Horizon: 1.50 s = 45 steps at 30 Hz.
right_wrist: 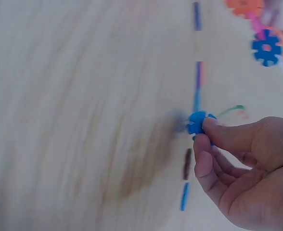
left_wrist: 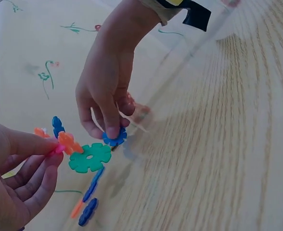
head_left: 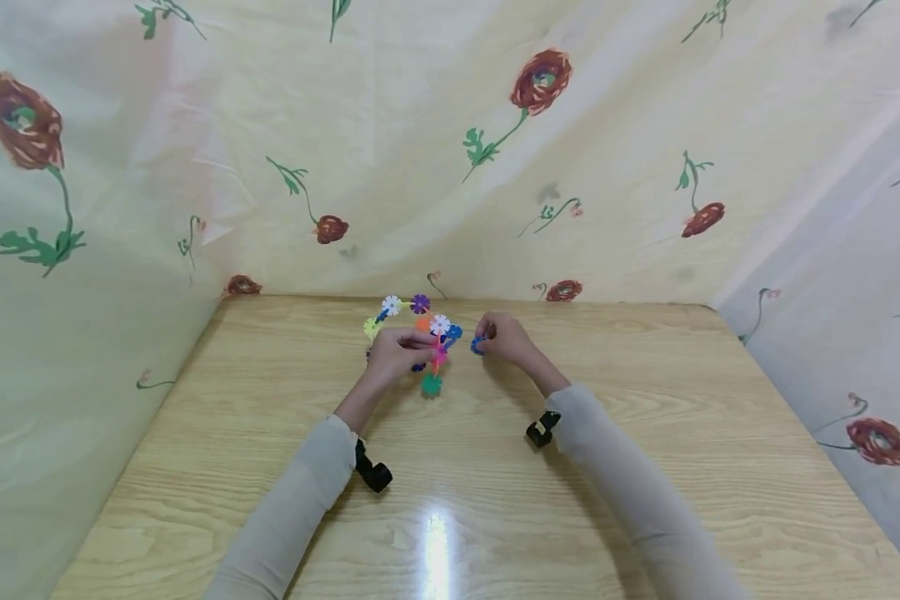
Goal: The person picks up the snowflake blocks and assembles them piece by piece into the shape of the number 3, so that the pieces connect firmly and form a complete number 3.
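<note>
In the head view my left hand (head_left: 394, 353) pinches a pink notched disc (head_left: 440, 356) between thumb and fingers. That disc belongs to a string of interlocked flower-shaped plastic discs, with a green disc (head_left: 431, 385) at its near end and white (head_left: 392, 305), purple (head_left: 420, 304) and yellow ones behind. My fingers hide part of the chain. To the right, my right hand (head_left: 506, 337) holds a blue notched disc (head_left: 477, 345) by thumb and fingertips. From the right wrist, this blue disc (right_wrist: 198, 123) appears apart from the chain's orange disc (right_wrist: 245, 6).
Both hands work near the back edge of a wooden table (head_left: 645, 400). A flowered cloth (head_left: 420, 167) hangs behind and at the sides. Each wrist carries a black camera mount (head_left: 373, 469). Thin coloured pieces (right_wrist: 185, 196) show in a line beyond the right hand.
</note>
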Motion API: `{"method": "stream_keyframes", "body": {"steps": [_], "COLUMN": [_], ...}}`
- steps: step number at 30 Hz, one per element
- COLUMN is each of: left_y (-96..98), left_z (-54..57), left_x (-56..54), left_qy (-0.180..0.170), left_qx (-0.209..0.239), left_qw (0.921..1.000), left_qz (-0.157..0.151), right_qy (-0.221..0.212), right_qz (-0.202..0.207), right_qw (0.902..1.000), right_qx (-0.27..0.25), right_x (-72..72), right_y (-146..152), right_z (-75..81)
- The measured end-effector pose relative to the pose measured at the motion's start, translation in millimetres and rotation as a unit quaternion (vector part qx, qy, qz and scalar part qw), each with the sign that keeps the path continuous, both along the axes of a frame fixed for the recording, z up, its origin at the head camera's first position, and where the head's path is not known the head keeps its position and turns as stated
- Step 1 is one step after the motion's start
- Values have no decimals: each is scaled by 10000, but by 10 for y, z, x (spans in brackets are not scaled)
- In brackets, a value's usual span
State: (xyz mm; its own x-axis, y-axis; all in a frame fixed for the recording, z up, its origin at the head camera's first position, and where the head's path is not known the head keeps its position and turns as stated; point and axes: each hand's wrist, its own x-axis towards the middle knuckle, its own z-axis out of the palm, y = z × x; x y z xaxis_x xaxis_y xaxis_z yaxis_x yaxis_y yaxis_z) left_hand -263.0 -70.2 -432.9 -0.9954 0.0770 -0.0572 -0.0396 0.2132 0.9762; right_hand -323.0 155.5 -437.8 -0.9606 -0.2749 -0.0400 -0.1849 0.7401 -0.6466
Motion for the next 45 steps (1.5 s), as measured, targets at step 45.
{"method": "stream_keyframes", "body": {"steps": [45], "left_y": [-29], "left_z": [50], "left_x": [-18], "left_qy": [395], "left_qx": [-37], "left_qw": [9988], "left_qz": [-297], "right_qy": [-262], "right_qz": [514], "right_qw": [9552], "right_qx": [-2903], "right_x": [389], "right_y": [-38], "right_z": [216]}}
